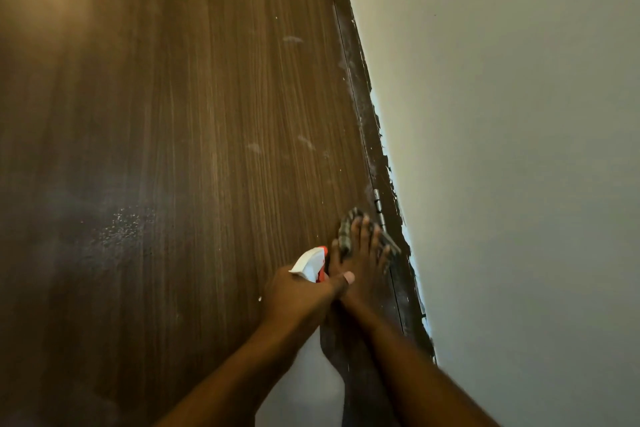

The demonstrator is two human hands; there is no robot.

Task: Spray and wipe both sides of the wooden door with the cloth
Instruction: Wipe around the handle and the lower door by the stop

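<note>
— Nearest?
— Left grip (301,295) is curled round the spray bottle (311,262). Right grip (360,263), fingers spread flat, presses the cloth (348,230) on the wooden door (190,114).
— Beyond?
— Hinge (379,206) just past the cloth, pale wall (519,114) to its right.

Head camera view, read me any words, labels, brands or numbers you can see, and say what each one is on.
No readable text anywhere. The spray bottle in the left hand shows only its white and orange head, no label. The cloth under the right hand, the wooden door and the wall carry none.
</note>
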